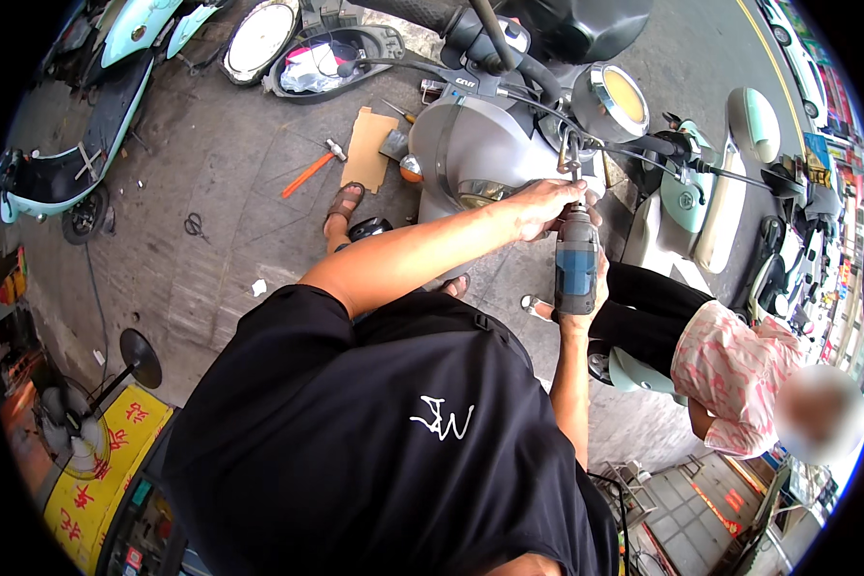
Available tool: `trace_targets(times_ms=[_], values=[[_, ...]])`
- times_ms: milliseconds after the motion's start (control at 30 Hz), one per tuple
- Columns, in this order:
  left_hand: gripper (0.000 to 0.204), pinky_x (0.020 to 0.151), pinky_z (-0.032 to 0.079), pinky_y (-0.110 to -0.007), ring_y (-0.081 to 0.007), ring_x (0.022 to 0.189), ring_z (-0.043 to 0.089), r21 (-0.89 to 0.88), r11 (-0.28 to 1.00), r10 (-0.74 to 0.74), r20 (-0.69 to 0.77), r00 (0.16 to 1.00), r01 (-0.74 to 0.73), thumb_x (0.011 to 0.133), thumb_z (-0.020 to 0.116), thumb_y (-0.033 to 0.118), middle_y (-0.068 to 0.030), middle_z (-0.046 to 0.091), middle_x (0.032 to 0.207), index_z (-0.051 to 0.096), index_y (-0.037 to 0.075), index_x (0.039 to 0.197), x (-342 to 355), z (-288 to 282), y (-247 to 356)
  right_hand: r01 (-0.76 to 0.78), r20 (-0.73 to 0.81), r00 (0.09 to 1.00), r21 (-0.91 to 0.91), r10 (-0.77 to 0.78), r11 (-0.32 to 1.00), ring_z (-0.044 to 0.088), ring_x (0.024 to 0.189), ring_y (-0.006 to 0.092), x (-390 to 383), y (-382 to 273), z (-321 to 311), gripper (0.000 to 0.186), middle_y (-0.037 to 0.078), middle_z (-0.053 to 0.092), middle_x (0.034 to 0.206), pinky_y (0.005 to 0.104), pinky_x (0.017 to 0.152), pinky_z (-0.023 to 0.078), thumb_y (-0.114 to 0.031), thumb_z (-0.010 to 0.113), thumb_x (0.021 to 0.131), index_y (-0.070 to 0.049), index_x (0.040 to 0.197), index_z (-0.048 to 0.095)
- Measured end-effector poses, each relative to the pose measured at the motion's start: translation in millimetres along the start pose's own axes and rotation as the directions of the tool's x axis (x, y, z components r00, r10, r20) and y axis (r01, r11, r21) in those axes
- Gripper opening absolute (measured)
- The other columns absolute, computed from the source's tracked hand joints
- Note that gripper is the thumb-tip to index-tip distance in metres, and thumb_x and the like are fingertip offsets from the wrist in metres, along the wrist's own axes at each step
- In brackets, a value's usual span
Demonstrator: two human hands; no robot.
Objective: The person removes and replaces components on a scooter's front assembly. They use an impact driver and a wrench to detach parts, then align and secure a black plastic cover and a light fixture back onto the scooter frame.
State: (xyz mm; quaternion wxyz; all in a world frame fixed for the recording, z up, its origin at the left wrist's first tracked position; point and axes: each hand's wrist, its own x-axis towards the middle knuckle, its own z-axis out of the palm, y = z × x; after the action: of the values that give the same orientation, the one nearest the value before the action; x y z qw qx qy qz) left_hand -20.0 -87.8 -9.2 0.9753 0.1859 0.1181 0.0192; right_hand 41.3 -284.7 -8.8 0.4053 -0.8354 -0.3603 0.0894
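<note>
My right hand (597,283) grips a blue and black cordless power driver (576,264) from its right side, its nose pointing away from me. My left hand (547,206) reaches across to the driver's front end, with its fingers closed around the bit. Just beyond the bit are the handlebar and cables of a silver-grey scooter (470,139). The exact spot that the bit meets is hard to make out. A round chrome-rimmed part with a yellowish face (622,101) sits close by on the handlebar.
On the pavement lie an orange-handled hammer (309,176), cardboard (367,149), a screwdriver (399,110) and scissors (195,226). An opened seat bucket (379,43) stands beyond. A person in a pink patterned shirt (730,360) sits at right, near a mint scooter (684,206).
</note>
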Motion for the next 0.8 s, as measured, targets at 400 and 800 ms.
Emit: trace_targets(times_ms=[400, 800], values=[[0.029, 0.089, 0.047, -0.039, -0.0243, 0.104, 0.06, 0.197, 0.969, -0.155, 0.025, 0.988, 0.148, 0.096, 0.048, 0.034, -0.0135, 0.063, 0.109, 0.054, 0.008, 0.108, -47, 29, 2, 0.315, 0.024, 0.949, -0.164, -0.316, 0.935, 0.059, 0.102, 0.0369, -34, -13, -24, 0.049, 0.02, 0.06, 0.11, 0.0396, 0.089, 0.046, -0.01, 0.063, 0.077, 0.002, 0.122, 0.049], [0.046, 0.096, 0.038, -0.031, -0.0138, 0.108, 0.051, 0.729, 0.681, -0.174, 0.074, 0.982, 0.066, 0.093, 0.055, 0.039, -0.0047, 0.059, 0.11, 0.045, 0.008, 0.125, -38, 84, -34, 0.066, -0.12, 0.993, 0.422, -0.016, 0.904, 0.059, 0.106, 0.0245, -73, -7, -52, 0.044, 0.011, 0.061, 0.114, 0.0331, 0.095, 0.044, -0.014, 0.071, 0.076, -0.002, 0.116, 0.057]])
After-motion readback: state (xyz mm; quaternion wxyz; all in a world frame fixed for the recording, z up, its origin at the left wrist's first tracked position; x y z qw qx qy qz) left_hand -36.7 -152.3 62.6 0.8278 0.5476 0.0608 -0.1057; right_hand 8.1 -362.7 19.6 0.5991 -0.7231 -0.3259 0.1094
